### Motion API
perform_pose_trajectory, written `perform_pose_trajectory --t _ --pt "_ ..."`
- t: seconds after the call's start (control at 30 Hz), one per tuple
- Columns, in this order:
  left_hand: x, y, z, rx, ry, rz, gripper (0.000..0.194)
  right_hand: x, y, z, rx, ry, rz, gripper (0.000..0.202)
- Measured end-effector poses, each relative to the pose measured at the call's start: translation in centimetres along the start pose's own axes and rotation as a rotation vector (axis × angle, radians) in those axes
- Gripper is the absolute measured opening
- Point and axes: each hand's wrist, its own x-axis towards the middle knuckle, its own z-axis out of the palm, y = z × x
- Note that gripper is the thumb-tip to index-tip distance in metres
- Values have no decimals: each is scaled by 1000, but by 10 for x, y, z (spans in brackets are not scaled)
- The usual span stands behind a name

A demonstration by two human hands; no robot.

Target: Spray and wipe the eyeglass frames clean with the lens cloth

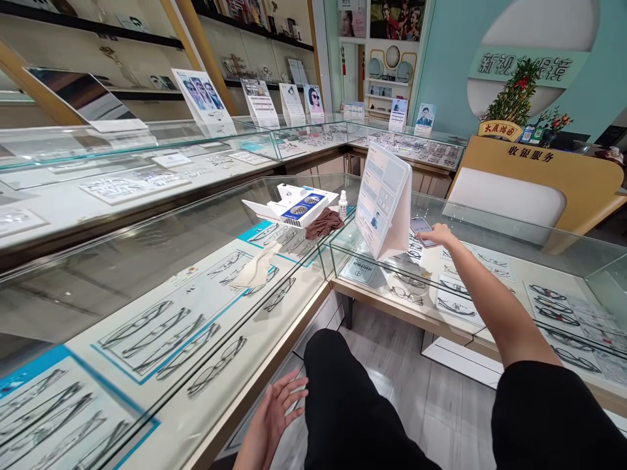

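My right hand (437, 235) reaches out over the glass counter at the right, its fingers closed on the edge of a smartphone (420, 226). Beside the phone stands a folded white display card (382, 199), which hides part of the counter behind it. Low in the view, my left hand (281, 408) hangs by my knee with its fingers apart and nothing in it. On the glass lie an open white and blue box (306, 207), a brown cloth (324, 223) and a cream cloth (255, 269). A small white spray bottle (343, 205) stands upright near the box.
Under the glass of the near display case (196, 287) lie rows of eyeglasses (217, 367). Further glass cases run along the left and back, with a mirror (83, 94) and several advertising cards on top. A wooden cashier desk (582, 170) stands at the right.
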Motion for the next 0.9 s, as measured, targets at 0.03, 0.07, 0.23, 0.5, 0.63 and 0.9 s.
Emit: perform_pose_trajectory --t 0.03,0.07,0.23,0.5,0.63,0.9 --pt "-1 -3 0 -5 17 5 75 -3 0 6 -19 25 8 60" --pt "-1 -6 -1 -11 23 4 75 -4 0 11 -35 38 17 65" --pt "-2 -13 -8 -43 32 0 76 1 -2 18 -64 43 25 68" --pt "13 -10 -31 -70 -100 -80 70 13 -10 15 -89 5 -14 64" --pt "12 -13 -32 -90 -77 -66 70 13 -14 17 -100 0 -18 68" --pt "12 -12 -35 -87 -61 -93 73 9 -15 17 -108 -2 -13 72"
